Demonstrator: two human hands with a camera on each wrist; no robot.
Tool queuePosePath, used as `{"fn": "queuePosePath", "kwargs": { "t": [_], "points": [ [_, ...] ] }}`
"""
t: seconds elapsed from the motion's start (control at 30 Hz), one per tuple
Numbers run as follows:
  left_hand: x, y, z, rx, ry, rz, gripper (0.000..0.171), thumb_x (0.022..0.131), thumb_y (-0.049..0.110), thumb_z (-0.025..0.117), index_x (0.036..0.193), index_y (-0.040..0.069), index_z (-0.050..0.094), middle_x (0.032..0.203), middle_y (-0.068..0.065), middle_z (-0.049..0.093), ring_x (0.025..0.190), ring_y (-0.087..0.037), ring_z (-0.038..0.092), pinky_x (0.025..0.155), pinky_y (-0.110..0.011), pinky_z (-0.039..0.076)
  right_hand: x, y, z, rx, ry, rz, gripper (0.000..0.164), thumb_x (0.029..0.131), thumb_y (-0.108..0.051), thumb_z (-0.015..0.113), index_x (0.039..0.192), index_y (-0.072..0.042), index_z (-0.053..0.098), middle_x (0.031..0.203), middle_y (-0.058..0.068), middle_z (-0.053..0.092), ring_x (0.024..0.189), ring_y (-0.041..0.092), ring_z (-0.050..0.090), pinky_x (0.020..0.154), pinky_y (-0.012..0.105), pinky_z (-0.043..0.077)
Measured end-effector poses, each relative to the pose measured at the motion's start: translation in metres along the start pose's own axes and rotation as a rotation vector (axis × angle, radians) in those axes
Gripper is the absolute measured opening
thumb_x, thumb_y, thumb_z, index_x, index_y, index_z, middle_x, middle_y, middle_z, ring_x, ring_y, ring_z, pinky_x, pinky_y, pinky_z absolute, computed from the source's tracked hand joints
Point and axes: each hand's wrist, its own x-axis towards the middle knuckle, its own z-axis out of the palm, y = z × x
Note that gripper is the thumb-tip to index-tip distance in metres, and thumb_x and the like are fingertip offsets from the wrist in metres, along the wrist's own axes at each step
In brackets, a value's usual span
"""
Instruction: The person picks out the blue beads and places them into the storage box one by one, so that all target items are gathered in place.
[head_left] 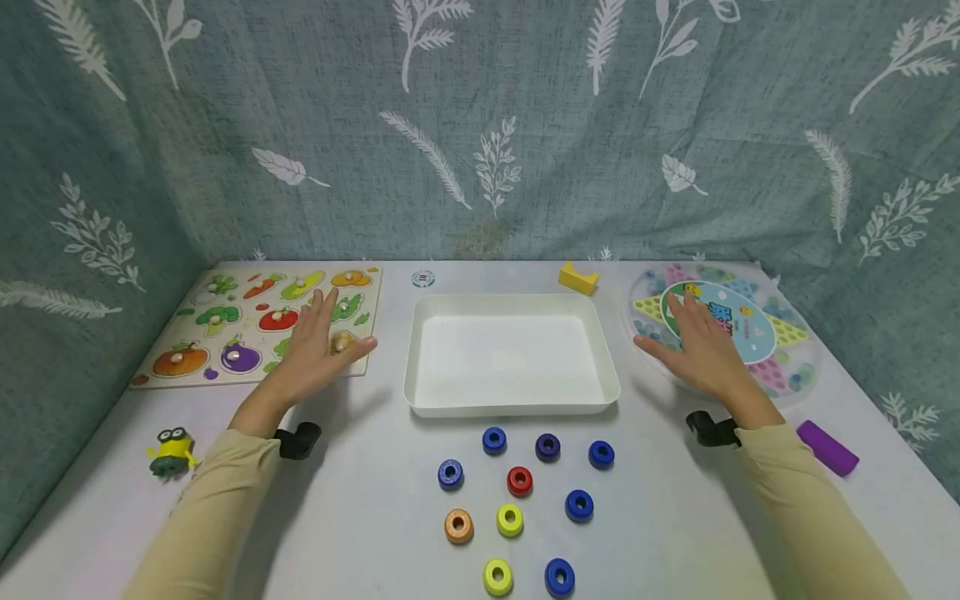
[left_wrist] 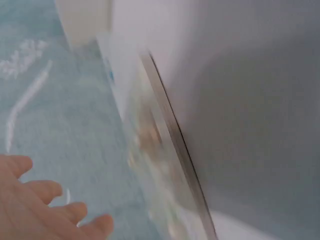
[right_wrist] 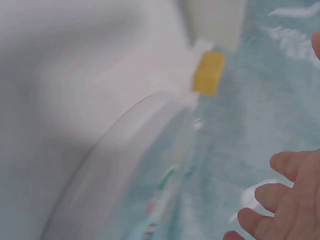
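My left hand (head_left: 315,350) hovers with spread fingers over the right part of a wooden vegetable puzzle board (head_left: 258,329). Over the round clear-lidded box (head_left: 750,333) my right hand (head_left: 701,346) hovers the same way, holding nothing. Between the hands stands a white rectangular tray (head_left: 512,410) with nothing in it. Several small rings lie in front of it: blue rings (head_left: 579,506), a dark purple ring (head_left: 547,447), a red ring (head_left: 520,481), yellow rings (head_left: 510,520) and an orange ring (head_left: 458,536). In the left wrist view the left hand (left_wrist: 45,210) shows its fingers apart.
A yellow notched block (head_left: 578,279) lies behind the tray's right corner. Beside the right forearm is a purple block (head_left: 827,448). A yellow and green goggled toy figure (head_left: 172,454) stands left of the left forearm. Leaf-patterned cloth (head_left: 480,125) hangs behind the table.
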Motion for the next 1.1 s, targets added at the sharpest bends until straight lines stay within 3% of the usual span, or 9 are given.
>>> {"fn": "queuePosePath", "kwargs": {
  "t": [0.17,0.37,0.57,0.8,1.1],
  "points": [
    [0.004,0.012,0.017,-0.207,-0.047,0.046,0.096,0.089,0.05,0.058,0.152,0.022,-0.009,0.156,-0.01,-0.017,0.141,-0.037,-0.009,0.104,-0.071,0.006,-0.02,-0.019,-0.004,0.115,0.014,-0.069,0.095,0.091,-0.054,0.053,0.151,-0.007,-0.004,0.155,0.018,-0.012,0.14,0.042,-0.006,0.104,0.07,0.007],
    [0.009,0.019,0.039,-0.346,-0.125,0.067,0.096,0.089,0.036,0.065,0.153,0.019,-0.005,0.157,-0.012,-0.006,0.141,-0.041,0.006,0.111,-0.057,0.017,-0.059,-0.036,0.011,0.222,-0.034,-0.065,0.099,0.088,-0.05,0.061,0.152,-0.011,-0.004,0.156,0.018,-0.003,0.139,0.047,0.005,0.102,0.07,0.015],
    [0.01,0.019,0.052,-0.429,-0.183,0.042,0.098,0.087,0.029,0.07,0.153,0.017,0.0,0.157,-0.012,0.0,0.142,-0.035,0.009,0.112,-0.045,0.024,-0.088,-0.044,0.037,0.275,-0.02,-0.071,0.096,0.082,-0.044,0.071,0.15,-0.003,0.018,0.149,0.025,0.025,0.127,0.049,0.035,0.098,0.063,0.035],
    [0.01,0.018,0.055,-0.501,-0.224,0.087,0.09,0.088,0.019,0.068,0.152,0.008,0.005,0.157,-0.016,0.005,0.141,-0.035,0.016,0.11,-0.045,0.028,-0.093,-0.045,0.06,0.38,0.017,-0.231,0.068,0.076,-0.023,0.08,0.129,0.005,0.049,0.12,0.019,0.054,0.103,0.032,0.057,0.086,0.042,0.052],
    [0.009,0.016,0.057,-0.543,-0.268,0.143,0.084,0.089,0.01,0.065,0.151,0.002,0.01,0.156,-0.018,0.009,0.138,-0.037,0.021,0.108,-0.05,0.028,-0.089,-0.043,0.07,0.428,-0.06,-0.255,0.046,0.076,-0.004,0.077,0.117,0.005,0.058,0.101,0.007,0.06,0.082,0.015,0.055,0.077,0.028,0.054]
  ]
}}
